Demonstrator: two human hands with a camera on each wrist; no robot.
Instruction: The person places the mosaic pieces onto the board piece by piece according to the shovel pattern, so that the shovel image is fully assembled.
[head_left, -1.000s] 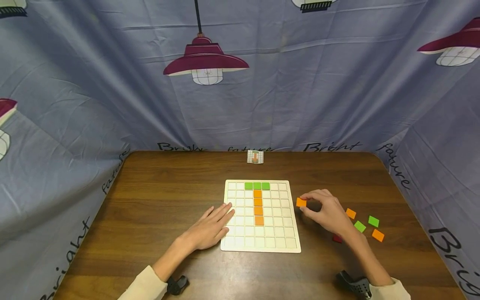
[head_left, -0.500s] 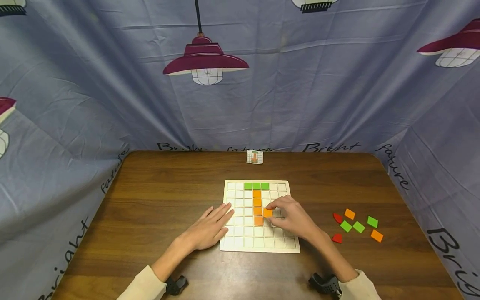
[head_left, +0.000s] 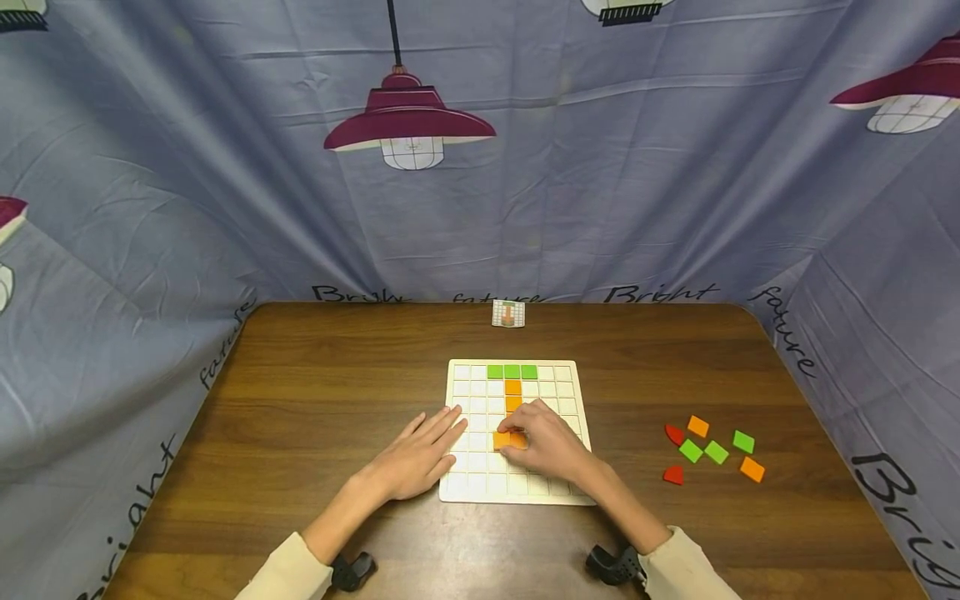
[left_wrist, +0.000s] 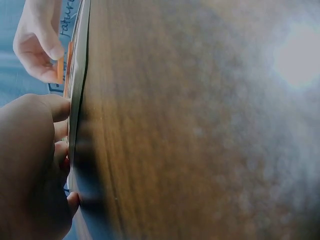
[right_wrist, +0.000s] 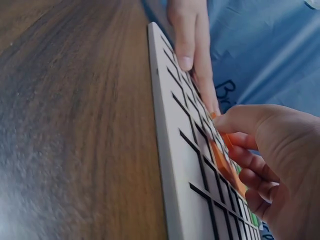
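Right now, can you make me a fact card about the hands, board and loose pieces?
Left hand: resting on the board's left edge
Right hand: pinching an orange tile over the board
Board: grid, three green tiles across the far row, orange tiles below the middle one, column partly hidden
Loose, right of board: three green squares, two orange squares, two red pieces
Picture card: at the table's far edge

Black cursive lettering (head_left: 662, 294) on the creased grey-blue fabric curtain (head_left: 637, 192) reads "Bright" at eleven and one o'clock around the brown wooden table (head_left: 337, 358) and, partly cut off, perhaps "feature" at twelve.
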